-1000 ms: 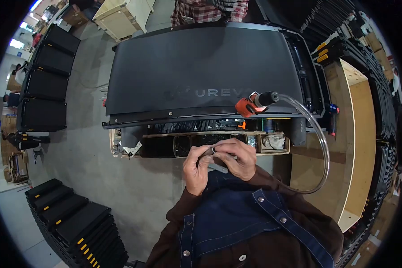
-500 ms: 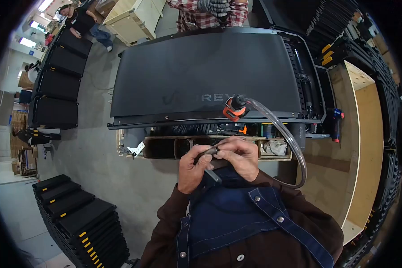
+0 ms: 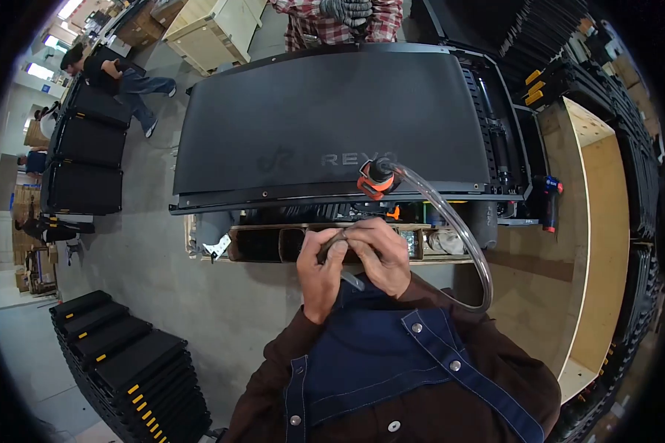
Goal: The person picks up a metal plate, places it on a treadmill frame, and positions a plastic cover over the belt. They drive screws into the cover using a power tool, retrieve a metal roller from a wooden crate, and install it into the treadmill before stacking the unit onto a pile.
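Note:
Held in front of my apron, my left hand (image 3: 320,277) is closed round a grey tube (image 3: 353,281), whose free end pokes out below the fingers. My right hand (image 3: 381,256) meets it fingertip to fingertip, pinching at the tube's upper end; the fingers cover what is there. Beyond the hands, an orange and black tool (image 3: 375,179) rests at the front edge of a large black panel (image 3: 310,111). From that tool a clear hose (image 3: 463,240) loops right and down behind my right sleeve.
Under the panel's front edge runs a wooden parts box (image 3: 255,246) with compartments. A cordless driver (image 3: 551,203) and an open wooden crate (image 3: 587,258) are at right. Black panels (image 3: 137,354) are stacked lower left. Across the panel stands a co-worker with gloved hands (image 3: 347,10).
My hands have drawn together, and the right fingers now cover the tube's upper end. The view has shifted slightly. A person at the far left has turned and stepped.

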`<act>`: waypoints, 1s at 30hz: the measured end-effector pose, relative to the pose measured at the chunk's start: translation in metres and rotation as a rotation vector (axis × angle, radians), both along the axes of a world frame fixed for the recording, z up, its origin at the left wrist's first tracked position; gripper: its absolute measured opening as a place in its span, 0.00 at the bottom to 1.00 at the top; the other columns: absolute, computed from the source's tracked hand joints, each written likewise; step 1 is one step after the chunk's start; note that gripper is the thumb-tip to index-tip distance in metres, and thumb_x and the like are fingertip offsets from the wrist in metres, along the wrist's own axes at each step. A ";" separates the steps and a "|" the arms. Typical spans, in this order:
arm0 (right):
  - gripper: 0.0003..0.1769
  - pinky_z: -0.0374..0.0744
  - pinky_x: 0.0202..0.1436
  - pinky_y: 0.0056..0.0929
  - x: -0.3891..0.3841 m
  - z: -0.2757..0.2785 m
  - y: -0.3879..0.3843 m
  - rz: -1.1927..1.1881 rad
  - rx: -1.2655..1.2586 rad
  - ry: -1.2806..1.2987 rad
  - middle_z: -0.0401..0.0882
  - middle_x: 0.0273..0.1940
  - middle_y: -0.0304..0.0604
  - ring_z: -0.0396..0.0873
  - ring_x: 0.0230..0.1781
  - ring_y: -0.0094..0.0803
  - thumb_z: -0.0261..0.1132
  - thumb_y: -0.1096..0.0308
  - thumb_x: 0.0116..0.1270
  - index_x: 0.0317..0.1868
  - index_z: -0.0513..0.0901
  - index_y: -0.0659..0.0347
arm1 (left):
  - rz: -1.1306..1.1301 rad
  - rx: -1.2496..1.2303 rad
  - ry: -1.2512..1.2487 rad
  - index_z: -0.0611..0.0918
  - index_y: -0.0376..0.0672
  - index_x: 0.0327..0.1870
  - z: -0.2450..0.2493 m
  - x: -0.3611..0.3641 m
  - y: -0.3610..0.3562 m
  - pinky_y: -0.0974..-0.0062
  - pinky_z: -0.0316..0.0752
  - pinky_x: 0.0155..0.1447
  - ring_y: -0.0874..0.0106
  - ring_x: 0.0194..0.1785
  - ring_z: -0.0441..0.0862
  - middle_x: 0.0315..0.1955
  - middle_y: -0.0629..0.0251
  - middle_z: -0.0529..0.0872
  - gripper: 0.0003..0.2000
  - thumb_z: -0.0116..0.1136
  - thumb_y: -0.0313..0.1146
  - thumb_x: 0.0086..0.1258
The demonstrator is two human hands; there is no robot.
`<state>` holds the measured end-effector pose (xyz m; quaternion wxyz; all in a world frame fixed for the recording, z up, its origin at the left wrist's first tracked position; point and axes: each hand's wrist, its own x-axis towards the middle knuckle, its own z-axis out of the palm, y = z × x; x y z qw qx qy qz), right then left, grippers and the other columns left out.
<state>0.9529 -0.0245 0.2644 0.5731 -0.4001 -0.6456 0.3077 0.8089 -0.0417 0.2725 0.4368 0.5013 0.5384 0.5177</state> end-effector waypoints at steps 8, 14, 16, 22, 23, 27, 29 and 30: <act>0.38 0.81 0.59 0.29 0.048 0.004 0.041 -0.227 -0.279 0.271 0.81 0.58 0.45 0.80 0.57 0.30 0.77 0.77 0.54 0.67 0.74 0.63 | -0.048 -0.687 -0.512 0.77 0.49 0.33 -0.120 0.002 0.024 0.83 0.61 0.28 0.85 0.26 0.67 0.25 0.79 0.72 0.11 0.66 0.42 0.72; 0.48 0.82 0.59 0.35 0.062 0.029 0.122 0.477 -0.409 0.075 0.82 0.59 0.49 0.81 0.57 0.33 0.84 0.70 0.46 0.69 0.72 0.62 | -0.194 -0.888 -1.072 0.80 0.47 0.37 -0.196 0.027 0.064 0.83 0.63 0.27 0.83 0.28 0.71 0.27 0.75 0.76 0.09 0.65 0.41 0.71; 0.45 0.82 0.53 0.30 0.050 0.039 0.131 0.551 -0.490 0.152 0.85 0.51 0.50 0.83 0.48 0.32 0.83 0.68 0.49 0.68 0.73 0.62 | -0.225 -0.915 -1.257 0.80 0.45 0.39 -0.227 0.043 0.077 0.84 0.62 0.26 0.81 0.27 0.70 0.26 0.72 0.76 0.08 0.63 0.39 0.72; 0.30 0.80 0.52 0.34 0.061 0.006 0.135 0.262 -0.145 -0.150 0.84 0.45 0.46 0.81 0.45 0.31 0.78 0.69 0.52 0.57 0.80 0.64 | -0.478 -0.882 -1.403 0.83 0.47 0.45 -0.301 0.073 0.104 0.70 0.79 0.36 0.73 0.38 0.84 0.38 0.67 0.87 0.11 0.64 0.43 0.72; 0.23 0.80 0.55 0.39 0.052 0.007 0.128 0.266 -0.148 -0.048 0.84 0.45 0.50 0.82 0.47 0.38 0.77 0.70 0.53 0.49 0.82 0.64 | -0.478 -0.885 -1.422 0.83 0.47 0.45 -0.303 0.078 0.102 0.70 0.79 0.36 0.73 0.38 0.84 0.38 0.67 0.87 0.11 0.64 0.43 0.72; 0.22 0.79 0.62 0.53 0.049 -0.001 0.121 0.369 -0.146 0.135 0.83 0.46 0.57 0.82 0.54 0.51 0.74 0.72 0.57 0.51 0.76 0.65 | -0.423 -0.798 -1.509 0.83 0.47 0.49 -0.271 0.080 0.103 0.66 0.85 0.43 0.69 0.42 0.85 0.42 0.65 0.87 0.15 0.74 0.35 0.64; 0.23 0.77 0.64 0.55 0.052 -0.005 0.124 0.329 -0.206 0.222 0.83 0.47 0.58 0.82 0.54 0.51 0.73 0.73 0.58 0.51 0.74 0.64 | -0.222 -0.874 -1.480 0.83 0.46 0.50 -0.250 0.080 0.107 0.66 0.85 0.44 0.69 0.44 0.85 0.43 0.64 0.86 0.14 0.73 0.32 0.65; 0.23 0.77 0.64 0.55 0.049 -0.004 0.123 0.330 -0.207 0.215 0.83 0.47 0.58 0.82 0.54 0.51 0.73 0.73 0.58 0.51 0.74 0.64 | -0.367 -0.846 -1.547 0.82 0.46 0.50 -0.272 0.081 0.110 0.64 0.85 0.47 0.68 0.45 0.85 0.45 0.64 0.86 0.15 0.73 0.30 0.65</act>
